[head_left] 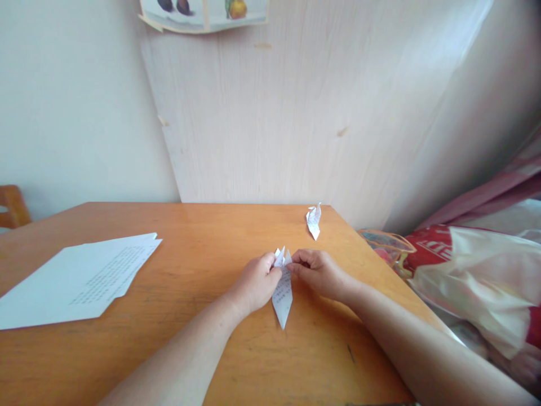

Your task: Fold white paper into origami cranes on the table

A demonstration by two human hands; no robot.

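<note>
A narrow folded paper shape [283, 296], printed with small text, lies on the wooden table [203, 265] with its point toward me. My left hand [256, 282] pinches its upper left flap. My right hand [319, 272] pinches the upper right flap. Both hands rest on the table, fingers closed on the paper's top end. A finished folded paper figure [314, 221] sits farther back near the table's right rear corner.
A stack of printed sheets [78, 278] lies at the left of the table. A pale wooden panel [296, 113] leans behind. Plastic bags [473, 270] are piled beyond the right edge. A chair back [12, 206] shows at far left.
</note>
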